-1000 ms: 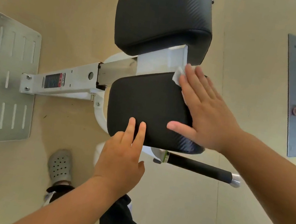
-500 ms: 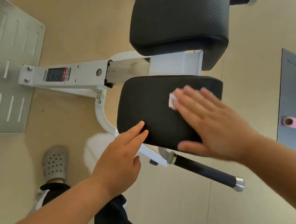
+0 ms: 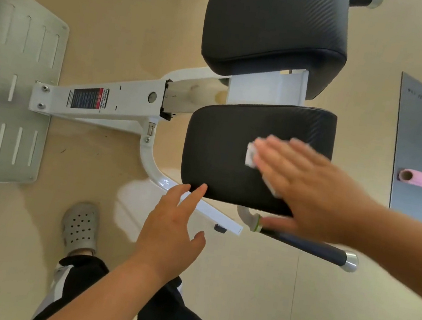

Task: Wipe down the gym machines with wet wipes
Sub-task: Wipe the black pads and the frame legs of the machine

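A white-framed gym machine point(image 3: 119, 105) stands below me with two black pads. My right hand point(image 3: 308, 186) lies flat with straight fingers on the near pad point(image 3: 217, 147), pressing a white wet wipe point(image 3: 251, 155) against it; only the wipe's edges show past the fingers. The hand is blurred by motion. My left hand point(image 3: 171, 231) is open, its two longest fingertips touching the pad's near-left corner. The far pad point(image 3: 275, 23) is untouched.
A black handle with a chrome end cap point(image 3: 328, 251) juts out under my right hand. A perforated metal footplate point(image 3: 8, 89) lies at left. A grey mat point(image 3: 413, 147) with a pink roll point(image 3: 419, 178) is at right. My grey clog point(image 3: 79, 226) stands on the tan floor.
My right hand has slid the wipe from the pad's far edge toward its middle and near side. My left hand has drawn back from the pad top to its near-left corner.
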Motion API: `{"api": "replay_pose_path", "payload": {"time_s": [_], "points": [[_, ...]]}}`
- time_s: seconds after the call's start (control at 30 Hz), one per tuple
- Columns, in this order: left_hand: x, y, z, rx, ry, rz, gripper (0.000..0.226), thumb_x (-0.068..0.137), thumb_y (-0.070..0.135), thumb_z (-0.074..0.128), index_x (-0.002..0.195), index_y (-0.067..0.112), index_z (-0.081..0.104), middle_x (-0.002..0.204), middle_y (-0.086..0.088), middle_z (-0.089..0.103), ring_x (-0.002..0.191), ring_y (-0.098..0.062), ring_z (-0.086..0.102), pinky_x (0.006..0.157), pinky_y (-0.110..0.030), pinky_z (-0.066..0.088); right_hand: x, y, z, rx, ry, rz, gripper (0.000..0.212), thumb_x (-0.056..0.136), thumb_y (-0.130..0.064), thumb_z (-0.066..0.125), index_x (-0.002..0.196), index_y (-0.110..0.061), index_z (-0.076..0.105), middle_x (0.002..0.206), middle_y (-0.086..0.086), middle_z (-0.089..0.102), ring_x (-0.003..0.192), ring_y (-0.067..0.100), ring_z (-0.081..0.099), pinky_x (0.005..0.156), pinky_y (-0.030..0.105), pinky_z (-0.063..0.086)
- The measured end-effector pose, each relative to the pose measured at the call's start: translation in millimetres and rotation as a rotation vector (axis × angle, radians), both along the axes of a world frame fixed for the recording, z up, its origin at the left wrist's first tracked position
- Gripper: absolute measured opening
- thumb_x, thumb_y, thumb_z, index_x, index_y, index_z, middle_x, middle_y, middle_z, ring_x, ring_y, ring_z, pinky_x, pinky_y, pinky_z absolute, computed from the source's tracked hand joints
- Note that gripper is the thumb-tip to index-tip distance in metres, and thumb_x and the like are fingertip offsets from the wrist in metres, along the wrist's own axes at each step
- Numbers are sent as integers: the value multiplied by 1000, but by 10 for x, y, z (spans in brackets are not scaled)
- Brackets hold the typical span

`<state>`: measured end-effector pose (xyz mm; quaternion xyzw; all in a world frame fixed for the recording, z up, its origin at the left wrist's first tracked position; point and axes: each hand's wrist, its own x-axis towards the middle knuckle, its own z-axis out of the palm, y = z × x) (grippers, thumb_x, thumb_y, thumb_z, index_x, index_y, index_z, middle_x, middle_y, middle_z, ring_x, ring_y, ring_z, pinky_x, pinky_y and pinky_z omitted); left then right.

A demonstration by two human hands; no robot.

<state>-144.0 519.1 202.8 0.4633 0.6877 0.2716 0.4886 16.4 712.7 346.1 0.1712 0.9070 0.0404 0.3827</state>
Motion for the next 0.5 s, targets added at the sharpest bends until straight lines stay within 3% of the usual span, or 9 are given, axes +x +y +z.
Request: {"api": "replay_pose_path", "payload": {"time_s": [0.1,0.17,0.3,0.4,0.5], "points": [[-38,-20,-25,2,-7,31,76,90,27,69,155,34,30,160,16,26,143,-6,31,115,-28,37,-455,278,-153,118,-9,-80,113,86,-90,-2,163,-8,-3,171,14,-4,158,31,-8,129,48,2],[-63,-43,-17,-29,-22,14,76,90,27,68,156,33,30,161,21,20,138,-2,36,111,-24,39,-744,263,-392,116,-34,-93,118,82,-93,-2,162,-7,-6,171,15,-8,157,32,-12,128,50,-1],[-152,-103,14,-132,-58,-146,85,90,30,67,159,38,18,157,39,-11,118,-2,55,95,-29,52,-859,-72,-650,-15,-82,8,118,83,-93,13,161,-8,-9,170,15,-13,156,34,-16,127,51,-5],[-192,-155,61,-199,-9,-282,91,92,37,65,160,37,5,150,40,-34,110,-5,60,85,-27,54,-514,-371,-552,-170,-93,112,113,86,-90,23,162,-11,-3,171,10,-7,157,31,-12,124,48,-13],[-174,-164,86,-222,-23,-299,92,93,37,64,160,36,1,147,39,-40,114,-8,59,88,-28,53,-342,-270,-333,-139,-88,102,110,86,-90,21,163,-13,6,170,9,4,157,29,-2,126,47,0]]}}
